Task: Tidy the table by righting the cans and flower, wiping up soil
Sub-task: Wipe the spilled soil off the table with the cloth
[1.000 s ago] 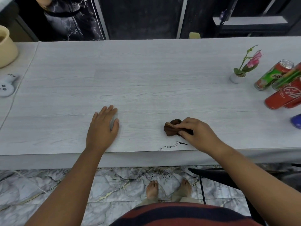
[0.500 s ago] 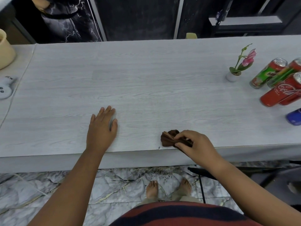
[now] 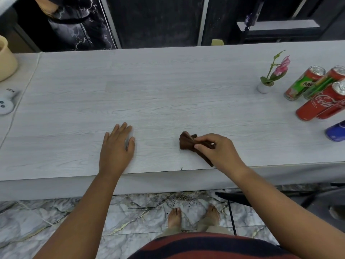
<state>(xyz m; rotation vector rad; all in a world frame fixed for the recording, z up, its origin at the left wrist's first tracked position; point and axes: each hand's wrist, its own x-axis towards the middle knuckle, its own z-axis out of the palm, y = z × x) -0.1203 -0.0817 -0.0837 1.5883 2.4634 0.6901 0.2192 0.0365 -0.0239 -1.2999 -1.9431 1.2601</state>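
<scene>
Your left hand lies flat on the table, palm down, fingers spread, near the front edge. Your right hand pinches a crumpled brown cloth between thumb and fingers; the cloth touches the table just in from the front edge, and one end trails under your palm.

A small dark speck of soil sits at the very front edge, between your hands. More soil lies scattered on the marble floor below the edge, in front of your bare feet.

At far right, the flower stands upright in a small white pot; dark fill shows at the pot's rim. Just right of it the cans stand upright in a close group: a green can, a second green-and-red can partly hidden behind it, and a red cola can in front, with another red can beside it, cut by the frame. Their tops show pull tabs; whether they are opened you cannot tell. A blue can sits nearer you at the right edge, mostly out of frame.

At far left, a cream tub is partly in frame, its contents not visible. A white device lies nearer you.
</scene>
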